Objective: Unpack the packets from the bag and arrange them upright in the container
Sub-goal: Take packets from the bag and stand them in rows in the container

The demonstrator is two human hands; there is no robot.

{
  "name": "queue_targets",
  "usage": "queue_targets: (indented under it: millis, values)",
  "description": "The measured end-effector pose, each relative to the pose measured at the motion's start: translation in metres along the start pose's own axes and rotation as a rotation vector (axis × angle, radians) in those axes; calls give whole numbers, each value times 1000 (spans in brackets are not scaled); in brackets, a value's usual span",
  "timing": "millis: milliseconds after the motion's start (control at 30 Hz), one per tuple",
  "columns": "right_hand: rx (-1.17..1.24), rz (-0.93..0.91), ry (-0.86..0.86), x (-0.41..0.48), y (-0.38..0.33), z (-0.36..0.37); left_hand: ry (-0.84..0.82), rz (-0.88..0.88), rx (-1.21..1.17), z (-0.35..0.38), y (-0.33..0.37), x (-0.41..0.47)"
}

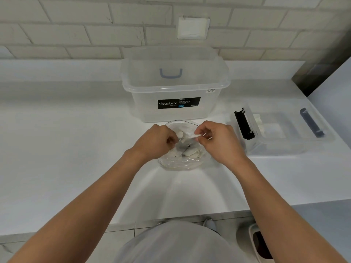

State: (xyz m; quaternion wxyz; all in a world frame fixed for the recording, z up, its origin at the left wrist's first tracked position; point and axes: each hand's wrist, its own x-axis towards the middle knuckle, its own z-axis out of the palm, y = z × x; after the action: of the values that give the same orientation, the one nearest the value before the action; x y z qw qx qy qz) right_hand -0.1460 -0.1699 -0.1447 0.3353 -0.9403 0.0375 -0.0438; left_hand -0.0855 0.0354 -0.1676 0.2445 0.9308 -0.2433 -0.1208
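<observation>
Currently left hand (157,140), right hand (218,141) pinching bag (180,162) mouth, apparently spreading it to reach packets (187,150); container (171,89) sitting open just behind, lid (281,133) parked aside.

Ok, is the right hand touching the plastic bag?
Touching. The head view shows the right hand pinching the open rim of the plastic bag between thumb and fingertips.

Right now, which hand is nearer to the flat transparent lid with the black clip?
Right. The right hand is just left of the transparent lid; the left hand is farther left, across the clear plastic bag.
</observation>
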Motion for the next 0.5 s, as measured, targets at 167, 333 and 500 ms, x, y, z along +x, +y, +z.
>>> queue_targets:
  millis: [167,333,500]
  values:
    - [-128,-17,-4,-3,3,11,-90,-7,267,14,17,10]
    - [-244,-48,25,-3,6,15,-130,-14,487,31,18,20]
    - [-240,-24,18,-5,12,14,-40,-6,457,37,15,18]
